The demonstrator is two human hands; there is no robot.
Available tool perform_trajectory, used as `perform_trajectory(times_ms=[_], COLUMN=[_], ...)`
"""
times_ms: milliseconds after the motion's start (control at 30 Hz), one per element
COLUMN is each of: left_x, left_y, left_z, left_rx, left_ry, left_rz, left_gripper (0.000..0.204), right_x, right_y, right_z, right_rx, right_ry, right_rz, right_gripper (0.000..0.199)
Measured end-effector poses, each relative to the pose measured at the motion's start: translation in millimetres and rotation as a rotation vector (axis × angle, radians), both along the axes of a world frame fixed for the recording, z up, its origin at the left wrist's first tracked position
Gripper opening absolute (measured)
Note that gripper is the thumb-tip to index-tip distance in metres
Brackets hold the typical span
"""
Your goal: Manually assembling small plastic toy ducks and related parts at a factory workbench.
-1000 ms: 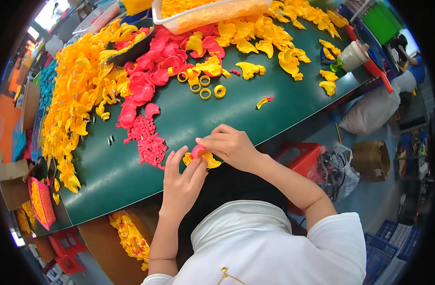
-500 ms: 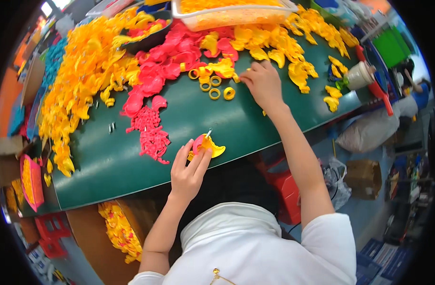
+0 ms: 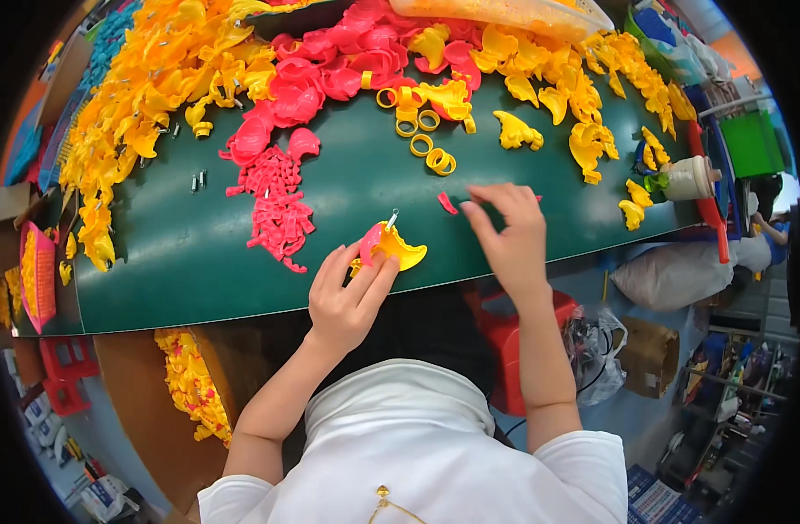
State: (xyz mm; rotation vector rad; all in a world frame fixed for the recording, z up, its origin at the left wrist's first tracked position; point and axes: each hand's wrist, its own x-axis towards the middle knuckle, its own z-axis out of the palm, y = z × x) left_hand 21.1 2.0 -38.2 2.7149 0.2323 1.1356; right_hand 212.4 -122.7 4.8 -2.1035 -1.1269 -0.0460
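Note:
My left hand (image 3: 346, 301) is closed on a curved yellow plastic shell (image 3: 407, 252) with a pink piece fitted against it, near the table's front edge. A small metal pin with a ring end (image 3: 392, 220) sticks up from this part. My right hand (image 3: 515, 249) hovers to its right, thumb and fingers apart, with nothing visible in its grasp. Beside its thumb lies a small pink strip (image 3: 447, 203); another pink bit shows at the far side of its fingers. Several yellow rings (image 3: 421, 144) and a single yellow shell (image 3: 518, 131) lie farther back.
The green table (image 3: 190, 262) carries a large yellow heap (image 3: 155, 79) at left, pink shells (image 3: 299, 87) and small pink parts (image 3: 279, 210) in the middle, and yellow pieces (image 3: 588, 144) at right. A translucent bin (image 3: 505, 19) stands behind. Below are an open carton (image 3: 124, 375) and a red stool (image 3: 505, 349).
My right hand has drawn back toward me from the yellow rings, its fingers now spread. My left hand keeps its hold on the yellow shell. The whole view has shifted slightly.

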Motion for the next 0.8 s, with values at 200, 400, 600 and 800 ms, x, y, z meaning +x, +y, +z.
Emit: perform_trajectory(times_ms=[200, 400, 600, 800], left_x=[0.4, 2.3, 4.8, 8.2], left_y=[-2.6, -5.7, -0.4, -0.6], left_z=[3.4, 6.3, 11.3, 11.6], left_rx=[0.019, 0.041, 0.055, 0.049], left_ry=[0.087, 0.111, 0.142, 0.135], left_rz=[-0.023, -0.009, -0.055, -0.033], left_gripper=[0.027, 0.027, 0.028, 0.028], right_x=[-33.2, -62.9, -53.6, -51.5], right_y=[16.8, 14.2, 21.4, 25.1], right_z=[-17.2, -17.3, -5.9, 0.2], right_rx=[0.173, 0.139, 0.047, -0.141], right_ry=[-0.048, -0.028, -0.063, -0.097], right_rz=[0.084, 0.060, 0.095, 0.135], right_gripper=[0.015, 0.011, 0.007, 0.007])
